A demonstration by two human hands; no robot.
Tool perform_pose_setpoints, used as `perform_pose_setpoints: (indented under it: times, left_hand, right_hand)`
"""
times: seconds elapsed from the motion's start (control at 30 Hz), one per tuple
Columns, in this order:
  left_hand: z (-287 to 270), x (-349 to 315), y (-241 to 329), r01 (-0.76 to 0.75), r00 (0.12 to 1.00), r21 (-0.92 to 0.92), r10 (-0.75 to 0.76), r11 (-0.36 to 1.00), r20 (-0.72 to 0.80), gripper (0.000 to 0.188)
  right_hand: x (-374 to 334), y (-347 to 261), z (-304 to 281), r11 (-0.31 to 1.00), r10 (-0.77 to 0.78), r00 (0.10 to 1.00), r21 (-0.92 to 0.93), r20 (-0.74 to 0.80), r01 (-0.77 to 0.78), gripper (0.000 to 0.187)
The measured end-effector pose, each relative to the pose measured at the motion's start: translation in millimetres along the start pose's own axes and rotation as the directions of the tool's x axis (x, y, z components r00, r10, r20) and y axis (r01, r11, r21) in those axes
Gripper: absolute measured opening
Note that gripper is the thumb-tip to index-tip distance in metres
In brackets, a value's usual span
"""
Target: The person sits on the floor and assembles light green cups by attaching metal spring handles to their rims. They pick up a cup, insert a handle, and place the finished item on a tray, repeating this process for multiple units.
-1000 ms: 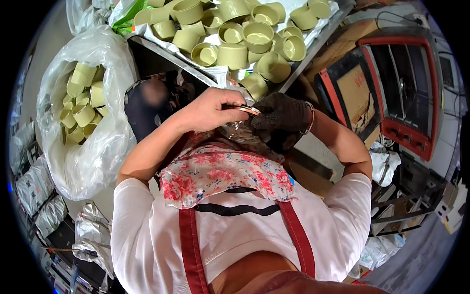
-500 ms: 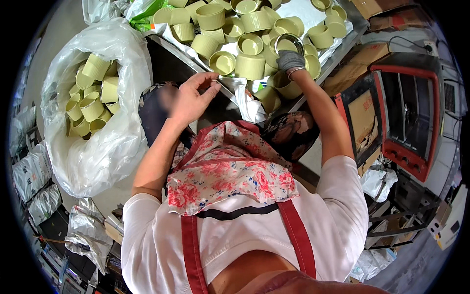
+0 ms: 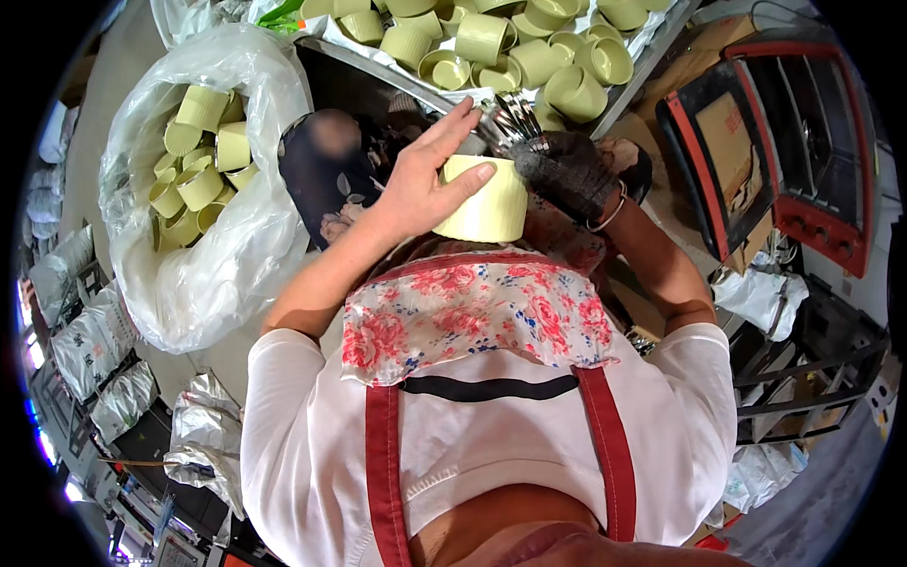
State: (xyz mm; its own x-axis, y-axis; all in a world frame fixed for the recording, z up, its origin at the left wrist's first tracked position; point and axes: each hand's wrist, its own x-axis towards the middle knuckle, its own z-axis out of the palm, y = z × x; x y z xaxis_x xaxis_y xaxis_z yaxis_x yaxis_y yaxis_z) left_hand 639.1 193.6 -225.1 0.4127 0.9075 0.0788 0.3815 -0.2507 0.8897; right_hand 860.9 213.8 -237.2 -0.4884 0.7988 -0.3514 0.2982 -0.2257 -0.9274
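Observation:
A pale yellow-green round pot with finely ribbed sides [image 3: 484, 206] is over my lap, above the floral apron. My bare left hand [image 3: 430, 180] grips it from the left, with the thumb across its front near the rim and the fingers reaching past its far side. My right hand [image 3: 567, 172], in a dark grey glove, is closed at the pot's right. Shiny metal strips [image 3: 515, 121] stick up from its fingers beyond the pot's rim; I cannot make out what kind of tool they belong to.
Many like pots [image 3: 482, 38] are heaped on a metal-edged table [image 3: 635, 83] ahead. A clear plastic bag [image 3: 203, 302] holding more pots [image 3: 200, 181] stands at the left. A red-framed oven [image 3: 820, 222] with its door down is at the right, by cardboard.
My right hand has come back from the heap toward my lap, bringing the shiny metal thing. My left hand has moved right and now grips a pot. The view has shifted.

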Motion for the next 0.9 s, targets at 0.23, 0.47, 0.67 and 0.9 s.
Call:
perform_pose_setpoints:
  times: [0.23, 0.47, 0.67, 0.9]
  left_hand:
    - [9.8, -34.0, -5.1, 0.156, 0.983, -0.17, -0.169, 0.973, -0.066, 0.06]
    - [18.6, -58.0, -3.6, 0.276, 0.933, -0.247, -0.321, 0.929, -0.161, 0.056]
    - [16.1, -66.4, -8.5, 0.294, 0.929, -0.273, -0.341, 0.916, -0.142, 0.041]
    - [13.7, -70.8, -15.2, 0.317, 0.913, -0.55, -0.405, 0.772, -0.042, 0.042]
  right_hand:
    - [-19.5, 20.5, 33.9, 0.998, 0.051, 0.998, -0.029, 0.035, -0.05, 0.03]
    - [-23.6, 30.0, 53.9, 0.433, -0.645, 0.744, -0.72, 0.174, 0.543, 0.031]
    - [-25.9, 26.8, 62.6, 0.42, -0.61, 0.774, -0.76, 0.169, 0.496, 0.037]
    - [-24.8, 25.3, 68.7, 0.43, -0.561, 0.802, -0.755, 0.206, 0.494, 0.037]
